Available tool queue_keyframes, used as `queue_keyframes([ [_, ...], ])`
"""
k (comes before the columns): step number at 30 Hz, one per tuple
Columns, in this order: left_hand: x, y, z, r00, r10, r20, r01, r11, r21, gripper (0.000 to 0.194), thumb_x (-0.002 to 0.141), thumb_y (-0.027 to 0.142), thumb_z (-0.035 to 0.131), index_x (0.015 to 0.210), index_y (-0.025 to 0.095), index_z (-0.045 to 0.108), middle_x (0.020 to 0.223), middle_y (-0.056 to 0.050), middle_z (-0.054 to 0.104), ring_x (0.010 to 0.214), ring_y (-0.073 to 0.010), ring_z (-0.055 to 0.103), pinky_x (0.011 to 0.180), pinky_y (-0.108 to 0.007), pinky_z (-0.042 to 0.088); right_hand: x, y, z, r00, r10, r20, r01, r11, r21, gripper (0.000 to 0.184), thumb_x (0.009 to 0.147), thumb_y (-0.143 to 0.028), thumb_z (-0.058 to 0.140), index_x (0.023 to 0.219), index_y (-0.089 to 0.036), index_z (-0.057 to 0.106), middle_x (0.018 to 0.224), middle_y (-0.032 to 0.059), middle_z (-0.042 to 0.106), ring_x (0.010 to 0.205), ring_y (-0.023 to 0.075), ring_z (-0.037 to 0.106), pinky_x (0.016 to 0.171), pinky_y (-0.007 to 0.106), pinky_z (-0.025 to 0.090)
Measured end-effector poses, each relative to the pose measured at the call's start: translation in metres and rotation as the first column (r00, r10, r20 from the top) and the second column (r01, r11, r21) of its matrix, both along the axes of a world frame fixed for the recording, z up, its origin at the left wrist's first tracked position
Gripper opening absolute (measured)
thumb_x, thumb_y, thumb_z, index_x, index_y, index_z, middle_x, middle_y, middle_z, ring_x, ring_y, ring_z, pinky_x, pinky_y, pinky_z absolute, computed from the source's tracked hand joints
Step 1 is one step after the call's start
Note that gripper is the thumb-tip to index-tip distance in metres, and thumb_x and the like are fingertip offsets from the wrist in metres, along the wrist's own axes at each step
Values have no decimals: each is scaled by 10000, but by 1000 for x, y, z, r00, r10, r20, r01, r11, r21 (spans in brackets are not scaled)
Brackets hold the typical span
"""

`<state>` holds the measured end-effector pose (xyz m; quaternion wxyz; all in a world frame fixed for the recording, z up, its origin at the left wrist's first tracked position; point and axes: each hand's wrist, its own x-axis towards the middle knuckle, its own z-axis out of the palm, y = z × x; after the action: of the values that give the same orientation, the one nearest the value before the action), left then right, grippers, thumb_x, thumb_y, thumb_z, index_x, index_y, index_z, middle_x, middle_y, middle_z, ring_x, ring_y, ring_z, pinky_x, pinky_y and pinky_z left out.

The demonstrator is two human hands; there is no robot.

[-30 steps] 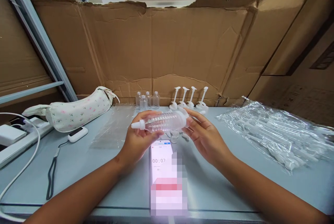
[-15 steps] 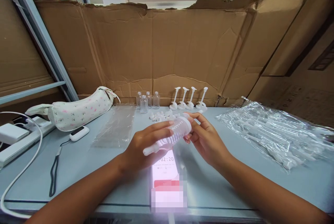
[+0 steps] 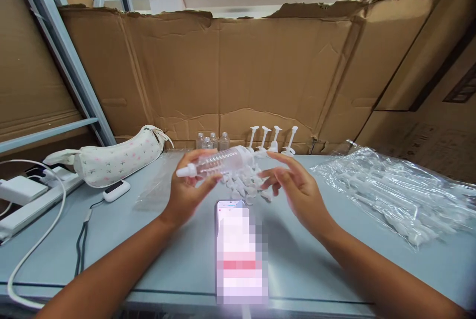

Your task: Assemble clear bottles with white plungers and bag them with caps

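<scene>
My left hand (image 3: 186,190) grips a clear ribbed plastic bottle (image 3: 219,160) lying sideways above the table, its white nozzle pointing left. My right hand (image 3: 293,187) hovers just right of the bottle's base with fingers spread, holding nothing. Below the bottle lies a small pile of white caps (image 3: 243,183). A phone (image 3: 238,244) with a lit screen lies on the table between my forearms.
Three small clear bottles (image 3: 212,140) and several white pump heads (image 3: 273,140) stand at the back by the cardboard wall. A crinkled plastic bag of parts (image 3: 394,190) lies at right. A floral pouch (image 3: 115,160), white device (image 3: 116,190), cables and a flat clear bag sit left.
My left hand lifted the bottle and levelled it, nozzle left. My right hand let go of the bottle's base and opened. The pile of caps is now uncovered.
</scene>
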<state>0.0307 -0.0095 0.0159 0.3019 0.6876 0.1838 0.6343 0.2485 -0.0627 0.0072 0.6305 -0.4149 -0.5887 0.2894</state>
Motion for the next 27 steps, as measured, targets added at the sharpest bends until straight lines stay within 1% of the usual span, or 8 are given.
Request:
queue_keyframes([
  [2,-1,4,1,991,-42,123,57,991,-125,398,719,248,746,1061,211,545,1071,-46,663,969,-161,650,835,-272,537,8,5,1,993,-119,-1,119,989,88,284,885,-462,537,1095,-275,576,717,-13,612,587,118,558,532,263,401],
  [4,0,6,1,981,-76,176,110,975,-194,404,722,263,745,1068,210,544,1029,-34,667,946,-151,648,845,-270,524,16,13,2,975,-215,-62,221,969,107,234,859,-463,571,977,-261,581,682,-32,556,562,102,501,510,246,374],
  [8,2,6,-1,976,-175,128,200,953,-227,396,730,284,737,1063,213,536,1064,-42,664,947,-155,644,835,-269,522,26,25,3,942,-287,-172,289,957,-13,274,793,-496,626,814,-241,531,654,-50,471,526,89,412,455,222,310],
  [10,2,5,-2,970,-229,80,240,949,-202,396,737,297,730,1068,218,528,1122,-55,652,974,-163,639,832,-276,527,24,25,3,948,-256,-191,247,966,-73,299,774,-503,643,776,-237,506,609,-61,432,500,85,374,446,218,281],
  [13,2,3,-3,957,-289,-4,283,940,-191,409,743,292,725,1088,226,517,1202,-75,620,1020,-181,632,848,-305,531,17,22,1,978,-119,-170,98,987,-127,336,746,-507,674,720,-225,493,541,-71,389,478,82,337,447,220,241],
  [17,1,-1,-3,941,-310,-132,287,943,-168,420,753,275,718,1127,230,533,1249,-93,579,1080,-211,608,886,-341,525,10,18,-1,982,32,-186,-76,970,-232,384,734,-508,689,654,-213,458,490,-75,360,463,81,307,451,226,204],
  [21,0,-2,-4,938,-316,-143,294,943,-155,438,766,235,701,1162,240,515,1262,-94,564,1091,-208,600,897,-342,521,10,17,0,973,90,-213,-141,960,-243,361,768,-503,662,665,-203,489,569,-53,418,516,87,362,480,230,267],
  [27,4,1,-9,918,-313,-244,280,946,-161,525,785,293,667,1250,264,425,1294,-100,514,1147,-207,555,920,-349,508,9,13,-2,918,349,-189,-394,858,-330,333,830,-530,579,840,-198,562,695,-4,560,587,126,515,547,271,381],
])
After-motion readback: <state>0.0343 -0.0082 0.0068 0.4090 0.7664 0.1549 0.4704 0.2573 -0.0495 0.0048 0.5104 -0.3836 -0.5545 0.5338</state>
